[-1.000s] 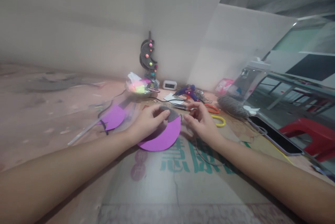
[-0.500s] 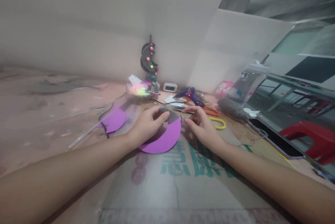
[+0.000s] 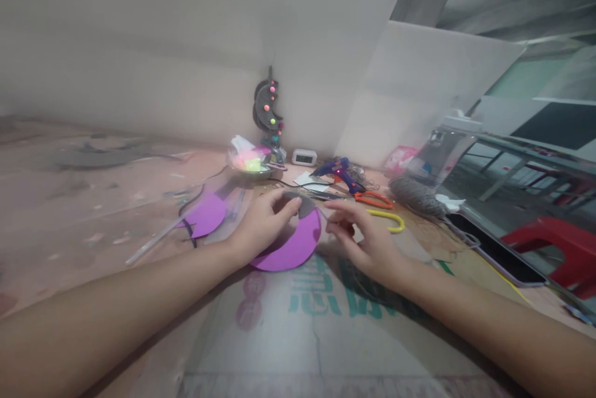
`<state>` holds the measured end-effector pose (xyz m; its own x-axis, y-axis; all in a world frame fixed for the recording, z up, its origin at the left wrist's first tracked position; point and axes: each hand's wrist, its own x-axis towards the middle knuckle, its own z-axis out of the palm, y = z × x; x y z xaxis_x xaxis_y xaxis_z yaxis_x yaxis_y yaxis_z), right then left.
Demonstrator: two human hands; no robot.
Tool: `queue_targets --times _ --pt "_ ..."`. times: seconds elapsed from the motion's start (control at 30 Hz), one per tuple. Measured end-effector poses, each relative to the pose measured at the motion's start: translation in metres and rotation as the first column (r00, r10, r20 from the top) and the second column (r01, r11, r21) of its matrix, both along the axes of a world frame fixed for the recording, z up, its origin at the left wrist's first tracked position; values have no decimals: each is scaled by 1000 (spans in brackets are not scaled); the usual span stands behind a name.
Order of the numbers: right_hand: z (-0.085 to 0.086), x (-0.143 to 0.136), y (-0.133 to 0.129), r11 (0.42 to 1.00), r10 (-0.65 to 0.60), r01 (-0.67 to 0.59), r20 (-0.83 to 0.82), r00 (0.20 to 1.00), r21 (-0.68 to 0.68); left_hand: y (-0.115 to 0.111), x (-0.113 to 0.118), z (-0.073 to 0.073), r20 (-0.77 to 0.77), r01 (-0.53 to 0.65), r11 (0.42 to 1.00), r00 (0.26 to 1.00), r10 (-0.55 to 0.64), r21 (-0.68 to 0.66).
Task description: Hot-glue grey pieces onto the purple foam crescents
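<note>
My left hand (image 3: 263,224) is closed on a purple crescent-shaped piece (image 3: 298,249), thumb on top. The upper end of this piece is covered in grey yarn (image 3: 306,204). Just to its right, my right hand (image 3: 365,239) has thumb and forefinger drawn together on a grey yarn strand that runs to the edge of the crescent. Part of the purple piece is hidden under my left hand. Beneath both hands lies a cardboard sheet (image 3: 261,354) with green and red print.
Behind my hands are a glue gun (image 3: 339,171), orange-handled scissors (image 3: 375,200), a yellow handle (image 3: 395,221), a small clock (image 3: 304,157) and a bowl (image 3: 251,173). A grey yarn ball (image 3: 416,196) and a phone (image 3: 496,249) lie right, another purple piece (image 3: 209,215) left.
My right hand has shifted slightly down, its fingertips now closer together, and the yarn strand by the crescent looks straighter. My left hand keeps its hold. The view has tilted a little.
</note>
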<state>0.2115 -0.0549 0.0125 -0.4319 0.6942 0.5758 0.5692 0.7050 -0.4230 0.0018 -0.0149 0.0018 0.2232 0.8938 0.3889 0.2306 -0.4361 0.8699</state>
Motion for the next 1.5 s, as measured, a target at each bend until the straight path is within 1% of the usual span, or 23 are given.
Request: queue_targets --times 0.07,0.1,0.17,0.2,0.23,0.27,0.3,0.33,0.37,0.4,0.43,0.53,0.6,0.63,0.7,0.77,0.97,1.07,1.13,1.3,1.4,1.43,1.5 --pt "2 -1 -4 996 23 -38 191 981 75 1 -1 0 -3 5 1000 1000 -5 12" --pt "6 0 -6 992 20 -55 288 957 114 1 -1 0 -3 7 1000 1000 -7 21" --pt "18 6 -8 977 -21 -73 432 902 201 2 -1 1 6 -4 999 1000 3 34" --pt "27 11 -8 966 -59 -65 457 888 252 2 -2 1 10 -11 999 1000 11 35" --pt "36 17 -6 954 -109 -30 440 891 299 2 -2 1 13 -17 999 1000 17 33" --pt "46 24 -4 932 -194 59 356 914 357 3 -2 1 16 -22 999 1000 21 31" --pt "54 31 1 901 -281 172 234 931 399 3 -2 0 18 -23 999 1000 22 28" --pt "61 39 7 868 -374 301 121 919 396 4 -2 -1 19 -21 999 1000 21 26" --pt "65 47 15 830 -452 410 25 892 377 4 -2 -1 23 -18 999 1000 17 27" --pt "67 55 24 820 -497 469 1 868 328 5 -1 -2 26 -16 999 1000 15 28" --pt "66 62 35 827 -522 497 30 852 264 6 -1 -3 28 -17 999 999 16 32" --pt "50 80 69 849 -526 529 131 840 21 8 0 -5 26 -25 999 999 23 45" --pt "37 86 89 837 -508 531 173 844 -134 8 0 -5 20 -17 999 1000 16 45" --pt "32 87 98 831 -497 529 197 845 -173 8 0 -5 16 -10 999 1000 9 41" --pt "25 85 113 827 -481 526 233 845 -201 8 0 -5 12 -1 999 1000 1 33" --pt "21 79 125 821 -482 534 256 838 -200 8 -1 -5 11 -6 1000 1000 6 28" --pt "12 53 149 778 -531 588 268 804 -220 6 0 -2 11 -11 1000 1000 11 -3" --pt "6 44 154 774 -551 595 234 801 -217 5 1 0 5 -5 1000 1000 5 -22" --pt "7 42 154 777 -557 592 203 805 -214 5 1 0 12 5 1000 1000 -5 -29" --pt "20 45 143 782 -556 561 104 825 -271 7 -1 -3 -18 -14 1000 1000 14 6" --pt "28 44 129 802 -526 502 18 851 -325 9 -1 -5 -36 -26 1000 999 27 17" --pt "29 43 123 816 -502 465 -23 865 -342 9 -1 -5 -33 -25 1000 999 26 17" --pt "32 40 108 859 -418 340 -140 898 -383 9 -1 -6 -18 -23 1000 1000 23 17"
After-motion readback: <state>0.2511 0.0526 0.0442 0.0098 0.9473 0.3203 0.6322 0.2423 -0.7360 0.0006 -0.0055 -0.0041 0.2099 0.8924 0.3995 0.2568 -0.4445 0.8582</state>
